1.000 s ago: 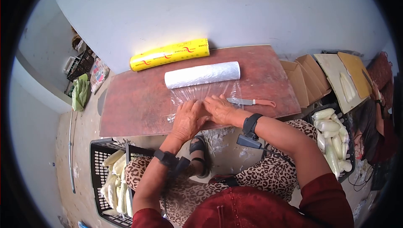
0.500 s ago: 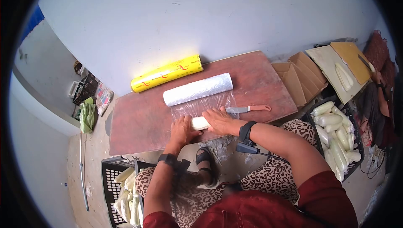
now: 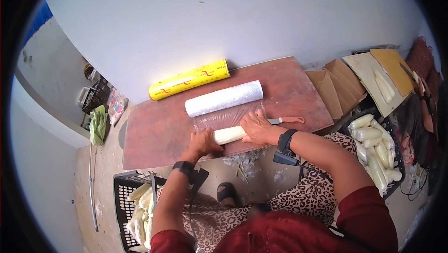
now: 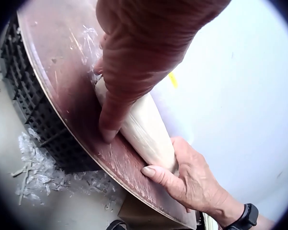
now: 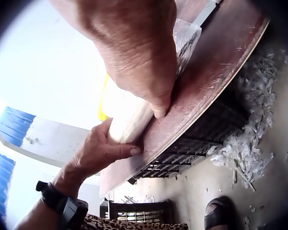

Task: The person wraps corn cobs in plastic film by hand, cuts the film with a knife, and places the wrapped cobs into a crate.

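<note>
Nearest the person, below the worktop's (image 3: 154,136) near edge, a black crate (image 3: 122,192) of pale cobs stands on the floor toward the left arm, and a second crate (image 3: 389,136) of wrapped cobs stands toward the right arm. On the worktop, close to its near edge, a pale peeled corn cob (image 3: 228,135) lies lengthwise on a spread sheet of clear film (image 3: 224,117). The left hand (image 3: 204,143) grips one end of the cob, fingers (image 4: 110,120) curled over it with the tips pressed to the board. The right hand (image 3: 256,127) grips the other end, fingers (image 5: 153,91) bent over the cob and film, thumb tucked against the cob's side. Just beyond the right hand, a knife (image 3: 285,120) with an orange handle rests on the worktop. Beyond the cob, the white roll of film (image 3: 224,98) lies across the worktop, its sheet running to the cob. Farther back, at the worktop's far edge against the wall, lies a yellow boxed roll (image 3: 189,79).
</note>
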A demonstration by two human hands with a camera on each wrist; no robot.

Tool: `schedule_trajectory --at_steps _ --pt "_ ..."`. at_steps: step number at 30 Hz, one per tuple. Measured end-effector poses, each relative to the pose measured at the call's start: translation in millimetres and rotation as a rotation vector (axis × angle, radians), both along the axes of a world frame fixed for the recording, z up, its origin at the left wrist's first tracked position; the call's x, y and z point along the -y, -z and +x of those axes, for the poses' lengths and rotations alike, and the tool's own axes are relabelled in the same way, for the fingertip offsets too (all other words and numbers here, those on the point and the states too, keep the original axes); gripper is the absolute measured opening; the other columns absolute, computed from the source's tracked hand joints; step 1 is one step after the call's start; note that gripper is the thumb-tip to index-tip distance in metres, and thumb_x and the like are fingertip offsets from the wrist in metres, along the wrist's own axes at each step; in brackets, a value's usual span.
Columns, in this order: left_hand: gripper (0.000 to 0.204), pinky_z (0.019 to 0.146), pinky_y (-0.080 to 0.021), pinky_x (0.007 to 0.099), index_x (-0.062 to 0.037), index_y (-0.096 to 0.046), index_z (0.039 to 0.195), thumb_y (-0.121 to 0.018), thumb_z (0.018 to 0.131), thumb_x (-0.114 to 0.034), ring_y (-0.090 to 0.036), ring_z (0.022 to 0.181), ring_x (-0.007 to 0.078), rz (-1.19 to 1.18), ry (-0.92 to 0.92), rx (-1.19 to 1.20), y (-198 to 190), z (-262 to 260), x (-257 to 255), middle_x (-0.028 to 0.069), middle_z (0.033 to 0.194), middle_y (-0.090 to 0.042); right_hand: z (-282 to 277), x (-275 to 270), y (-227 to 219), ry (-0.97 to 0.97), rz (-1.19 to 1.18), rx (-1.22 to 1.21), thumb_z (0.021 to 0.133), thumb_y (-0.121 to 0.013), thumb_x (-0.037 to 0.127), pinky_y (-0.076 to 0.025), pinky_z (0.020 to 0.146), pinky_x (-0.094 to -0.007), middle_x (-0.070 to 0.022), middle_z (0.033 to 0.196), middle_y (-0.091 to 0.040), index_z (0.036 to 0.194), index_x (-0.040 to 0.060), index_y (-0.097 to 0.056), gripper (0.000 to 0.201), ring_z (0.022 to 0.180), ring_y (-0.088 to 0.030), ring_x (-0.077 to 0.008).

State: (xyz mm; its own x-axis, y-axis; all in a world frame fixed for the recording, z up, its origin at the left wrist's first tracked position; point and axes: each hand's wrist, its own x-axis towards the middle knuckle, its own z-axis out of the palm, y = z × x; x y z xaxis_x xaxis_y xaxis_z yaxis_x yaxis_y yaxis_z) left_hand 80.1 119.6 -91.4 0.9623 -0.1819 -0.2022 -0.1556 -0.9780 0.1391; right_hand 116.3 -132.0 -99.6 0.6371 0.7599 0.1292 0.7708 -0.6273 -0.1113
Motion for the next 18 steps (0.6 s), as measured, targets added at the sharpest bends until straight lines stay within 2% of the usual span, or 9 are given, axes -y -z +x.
schedule_trajectory --at_steps 3,6,9,12,15,18 --pt "0.07 0.088 -0.04 0.0444 -0.006 -0.059 0.106 -0.08 0.059 -0.053 -0.06 0.102 0.0309 0.007 0.044 -0.019 -5 4 -2 0.0149 0.104 -0.065 5 10 -3 -0.004 -0.022 0.032 0.075 -0.07 0.044 -0.034 0.085 -0.0455 -0.0142 0.101 -0.053 0.096 0.0008 -0.061 0.049 0.1 -0.047 -0.0285" --pt "0.068 0.09 -0.04 0.0452 -0.0059 -0.059 0.106 -0.08 0.06 -0.051 -0.06 0.103 0.0316 -0.009 0.056 -0.043 -7 4 -3 0.0144 0.104 -0.064 7 18 -15 0.024 -0.219 -0.036 0.077 -0.069 0.044 -0.034 0.091 -0.0456 -0.0122 0.107 -0.055 0.098 0.0035 -0.066 0.046 0.107 -0.046 -0.0276" --pt "0.067 0.092 -0.04 0.046 -0.0053 -0.059 0.108 -0.082 0.06 -0.047 -0.056 0.109 0.0319 -0.006 0.054 -0.029 -7 3 -5 0.0148 0.107 -0.062 14 36 -20 -0.011 -0.332 -0.013 0.077 -0.07 0.036 -0.034 0.089 -0.0453 -0.0112 0.108 -0.055 0.095 0.0062 -0.069 0.034 0.108 -0.046 -0.0268" --pt "0.069 0.095 -0.039 0.0467 -0.0037 -0.056 0.111 -0.081 0.06 -0.044 -0.05 0.116 0.0359 -0.054 0.102 -0.021 -5 4 -9 0.0172 0.114 -0.058 17 59 -42 0.089 -0.547 -0.057 0.076 -0.071 0.026 -0.035 0.086 -0.0447 -0.0093 0.109 -0.055 0.095 0.0076 -0.069 0.027 0.108 -0.047 -0.0268" --pt "0.071 0.096 -0.038 0.0469 -0.0038 -0.056 0.112 -0.082 0.059 -0.044 -0.05 0.115 0.0356 -0.051 0.083 -0.045 -7 6 -7 0.0166 0.114 -0.058 19 75 -63 0.265 -0.56 -0.072 0.074 -0.071 0.018 -0.035 0.085 -0.0447 -0.0096 0.107 -0.055 0.098 0.0065 -0.066 0.027 0.107 -0.048 -0.0274" --pt "0.073 0.096 -0.038 0.0472 -0.0036 -0.056 0.113 -0.083 0.058 -0.043 -0.05 0.115 0.0352 -0.044 0.071 -0.07 -11 6 -6 0.0164 0.116 -0.057 13 49 -73 0.25 -0.214 -0.11 0.075 -0.071 0.018 -0.035 0.086 -0.0445 -0.0108 0.105 -0.054 0.105 0.0066 -0.059 0.035 0.105 -0.049 -0.028"
